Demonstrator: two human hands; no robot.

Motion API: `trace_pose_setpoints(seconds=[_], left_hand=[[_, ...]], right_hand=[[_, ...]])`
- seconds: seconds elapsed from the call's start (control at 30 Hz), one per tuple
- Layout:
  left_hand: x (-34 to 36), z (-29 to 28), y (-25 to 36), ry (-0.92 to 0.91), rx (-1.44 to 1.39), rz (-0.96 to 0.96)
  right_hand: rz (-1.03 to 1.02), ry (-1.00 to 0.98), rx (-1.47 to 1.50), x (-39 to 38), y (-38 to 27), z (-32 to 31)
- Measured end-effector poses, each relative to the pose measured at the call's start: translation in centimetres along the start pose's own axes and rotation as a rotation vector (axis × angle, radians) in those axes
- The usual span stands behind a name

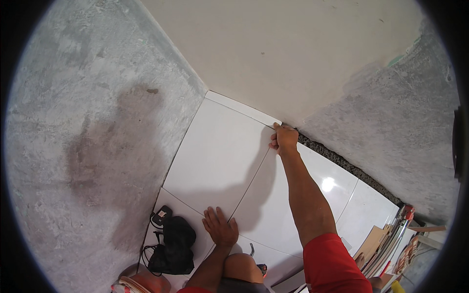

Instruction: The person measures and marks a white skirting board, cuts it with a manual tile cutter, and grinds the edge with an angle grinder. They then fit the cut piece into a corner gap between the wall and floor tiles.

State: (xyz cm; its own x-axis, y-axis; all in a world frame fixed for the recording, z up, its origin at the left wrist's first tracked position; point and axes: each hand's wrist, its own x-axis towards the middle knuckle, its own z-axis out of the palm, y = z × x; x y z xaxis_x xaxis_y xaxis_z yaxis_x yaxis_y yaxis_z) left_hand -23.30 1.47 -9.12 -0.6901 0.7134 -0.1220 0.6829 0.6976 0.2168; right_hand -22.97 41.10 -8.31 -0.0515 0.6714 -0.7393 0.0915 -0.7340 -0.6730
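Along the base of the far wall lies a narrow white tile strip (243, 112), set against the edge of a large white floor tile (215, 146). My right hand (285, 138) is at the strip's right end, with its thumb on the end and its other fingers curled below. The palm side of that hand is hidden. Lower down, my left hand (222, 227) rests flat on the white tiles with its fingers spread, close to a tile joint, and it holds nothing.
Right of the strip, a dark rough gap (342, 158) runs between tiles and grey wall (391, 112). A black bag (175, 244) with a cord and a small black device (161, 215) lie by the left wall. Long strips and boards (386, 244) are stacked at lower right.
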Motion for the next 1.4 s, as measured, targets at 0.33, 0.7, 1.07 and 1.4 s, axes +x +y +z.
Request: trace_pose_setpoints(seconds=[0.33,0.7,1.07,1.4], left_hand=[[-0.07,0.22,-0.09,0.006,0.018,0.011],[-0.02,0.14,-0.05,-0.014,0.024,-0.001],[-0.02,0.19,-0.12,-0.002,0.015,0.005],[0.03,0.21,-0.06,0.006,0.004,0.003]], right_hand=[[0.000,-0.002,0.010,0.46,0.30,-0.08],[0.002,0.001,-0.002,0.24,0.02,-0.05],[-0.017,-0.017,0.001,0.78,0.36,-0.18],[-0.015,-0.002,0.007,0.41,0.11,-0.07]])
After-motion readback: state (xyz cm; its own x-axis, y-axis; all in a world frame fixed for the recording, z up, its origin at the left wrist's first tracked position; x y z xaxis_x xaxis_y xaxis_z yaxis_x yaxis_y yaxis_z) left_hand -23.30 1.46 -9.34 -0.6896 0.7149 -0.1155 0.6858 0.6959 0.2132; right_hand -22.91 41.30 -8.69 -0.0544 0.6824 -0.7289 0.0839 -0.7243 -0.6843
